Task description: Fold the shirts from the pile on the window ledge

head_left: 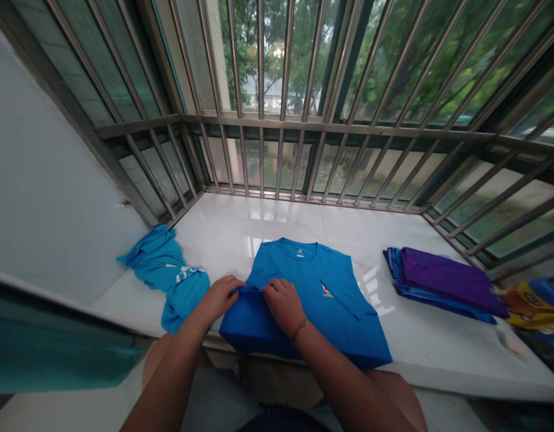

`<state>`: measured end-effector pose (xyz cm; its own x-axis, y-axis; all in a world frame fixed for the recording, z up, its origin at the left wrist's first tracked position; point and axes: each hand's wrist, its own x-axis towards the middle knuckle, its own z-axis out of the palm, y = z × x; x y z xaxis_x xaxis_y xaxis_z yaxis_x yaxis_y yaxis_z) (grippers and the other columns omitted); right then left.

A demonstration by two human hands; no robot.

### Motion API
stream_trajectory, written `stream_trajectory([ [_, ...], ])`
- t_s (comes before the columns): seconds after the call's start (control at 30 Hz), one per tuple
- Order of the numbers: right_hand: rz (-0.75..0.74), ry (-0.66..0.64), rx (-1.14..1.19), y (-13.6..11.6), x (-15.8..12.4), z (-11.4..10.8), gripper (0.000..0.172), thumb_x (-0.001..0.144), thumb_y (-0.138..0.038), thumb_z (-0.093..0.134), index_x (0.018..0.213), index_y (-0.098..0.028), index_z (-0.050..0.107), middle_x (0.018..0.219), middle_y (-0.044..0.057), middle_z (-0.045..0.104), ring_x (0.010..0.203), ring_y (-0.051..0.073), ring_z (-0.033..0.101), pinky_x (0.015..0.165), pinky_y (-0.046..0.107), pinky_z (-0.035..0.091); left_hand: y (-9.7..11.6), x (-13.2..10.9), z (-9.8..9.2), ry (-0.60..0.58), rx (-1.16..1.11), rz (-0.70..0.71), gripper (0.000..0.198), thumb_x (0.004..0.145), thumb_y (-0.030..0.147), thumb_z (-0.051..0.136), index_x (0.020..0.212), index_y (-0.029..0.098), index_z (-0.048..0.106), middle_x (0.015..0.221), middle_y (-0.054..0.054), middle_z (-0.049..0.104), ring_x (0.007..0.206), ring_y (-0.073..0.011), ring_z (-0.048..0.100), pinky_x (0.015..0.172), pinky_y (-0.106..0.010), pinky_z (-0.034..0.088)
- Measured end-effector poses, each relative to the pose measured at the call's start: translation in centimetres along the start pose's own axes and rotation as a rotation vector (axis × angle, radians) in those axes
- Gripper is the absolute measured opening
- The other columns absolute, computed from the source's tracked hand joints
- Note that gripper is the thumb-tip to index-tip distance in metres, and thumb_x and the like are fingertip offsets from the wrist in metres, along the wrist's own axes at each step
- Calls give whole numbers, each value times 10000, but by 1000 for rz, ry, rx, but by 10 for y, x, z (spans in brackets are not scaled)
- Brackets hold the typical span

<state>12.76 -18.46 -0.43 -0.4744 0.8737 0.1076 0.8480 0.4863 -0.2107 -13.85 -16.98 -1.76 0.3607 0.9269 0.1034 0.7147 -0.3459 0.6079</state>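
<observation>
A blue T-shirt (322, 300) lies flat on the white window ledge (241, 228), collar away from me, its right sleeve folded in across the chest. My left hand (219, 298) pinches the shirt's left edge with closed fingers. My right hand (283, 305), a thin band on its wrist, grips the same fold of blue cloth just to the right. The two hands nearly touch along that fold.
A crumpled light-blue garment (166, 273) lies at the ledge's left end. A folded stack with a purple garment on top (445, 282) sits to the right, with yellow-and-blue fabric (535, 306) beyond it. Metal window bars (277, 126) enclose the ledge.
</observation>
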Motion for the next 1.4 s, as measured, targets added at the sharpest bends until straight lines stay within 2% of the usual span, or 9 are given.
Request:
stream_trajectory([
  [0.27, -16, -9, 112, 4, 5, -9, 320, 1131, -488, 518, 1210, -266, 735, 1244, 76, 723, 1172, 257, 627, 1003, 372, 472, 0, -12, 6, 94, -15, 17, 336, 924, 177, 546, 1097, 257, 822, 1111, -86, 732, 1051, -246, 703, 978, -381, 579],
  [0.37, -12, 28, 102, 6, 32, -12, 399, 1144, -470, 461, 1403, -249, 669, 1469, 113, 665, 1357, 274, 572, 1137, 421, 428, 1, -15, 11, 107, 20, 41, 354, 904, 135, 535, 1052, 272, 825, 1166, -86, 725, 1117, -256, 689, 1010, -402, 570],
  [0.5, 25, -79, 75, 11, 79, -8, 534, 1116, -420, 505, 1613, -225, 516, 1757, 128, 403, 1597, 304, 356, 1285, 505, 284, 3, -14, 12, 129, 21, 35, 347, 863, 112, 539, 992, 277, 816, 1175, -75, 720, 1130, -260, 685, 1036, -418, 565],
  [0.63, 266, -105, 76, 20, 115, -6, 497, 1128, -308, 422, 1594, -163, 518, 1637, 215, 517, 1461, 316, 497, 1168, 483, 415, 4, -13, 11, 140, -7, 18, 311, 815, 113, 552, 948, 261, 791, 1132, -71, 718, 1104, -261, 681, 1028, -422, 564],
  [0.73, 363, -98, 77, 28, 134, -8, 475, 1112, -369, 485, 1477, -90, 604, 1490, 272, 589, 1359, 356, 559, 1077, 479, 475, 6, -14, 9, 132, -17, 17, 280, 805, 124, 562, 932, 254, 775, 1107, -69, 718, 1083, -262, 680, 1005, -420, 561],
  [0.93, 285, -129, 123, 38, 168, -10, 265, 1088, -338, 586, 1221, -175, 748, 1380, 149, 673, 1263, 257, 620, 1023, 330, 467, 6, -14, 10, 135, -13, -8, 171, 932, 231, 582, 909, 251, 750, 1066, -80, 721, 1054, -261, 680, 980, -409, 554],
  [1.07, 264, -114, 139, 38, 184, -6, 306, 1134, -342, 506, 1245, -148, 715, 1327, 146, 708, 1191, 215, 642, 1008, 300, 451, 2, -13, 15, 149, 11, -33, 190, 1002, 351, 613, 903, 242, 733, 1051, -86, 714, 1021, -255, 679, 955, -400, 552],
  [1.2, 281, -96, 129, 33, 192, 0, 278, 1133, -323, 501, 1257, -165, 694, 1257, 126, 742, 1123, 217, 662, 948, 306, 467, 0, -13, 17, 158, 21, -37, 140, 973, 351, 686, 905, 239, 734, 1068, -83, 711, 1039, -259, 674, 966, -407, 546],
  [1.4, 195, 18, 87, 20, 177, -9, 317, 1147, -317, 432, 1303, -196, 679, 1364, 146, 683, 1248, 269, 599, 1005, 362, 464, 3, -15, 16, 184, 32, -4, 102, 916, 334, 768, 916, 243, 723, 1071, -70, 714, 1026, -258, 680, 961, -408, 554],
])
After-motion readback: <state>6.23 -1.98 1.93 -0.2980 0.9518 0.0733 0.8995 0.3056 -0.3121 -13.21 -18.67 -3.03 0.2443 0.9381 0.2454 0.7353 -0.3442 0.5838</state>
